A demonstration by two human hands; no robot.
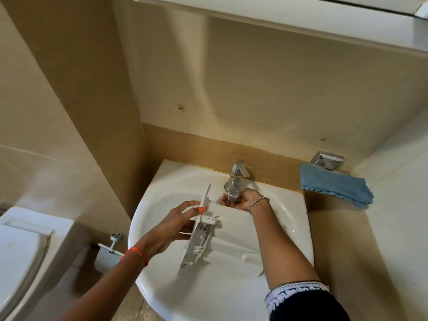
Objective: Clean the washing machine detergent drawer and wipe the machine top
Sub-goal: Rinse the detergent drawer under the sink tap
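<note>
View from the head camera. The detergent drawer is held inside the basin, below the tap. Its front panel is turned to the left and stands nearly on edge, and its body runs rightward under the right forearm. The panel is gripped by the left hand, with the thumb laid on the near face and the fingers curled behind. The right hand is cupped at the mouth of the tap, just beyond the drawer's far edge. Whether its fingers close on anything cannot be told, and no stream of water can be made out. The drawer's far end is judged nearer the right hand, so rinsing would call for that end to be brought under the tap. A blue cloth hangs well apart to the right.
</note>
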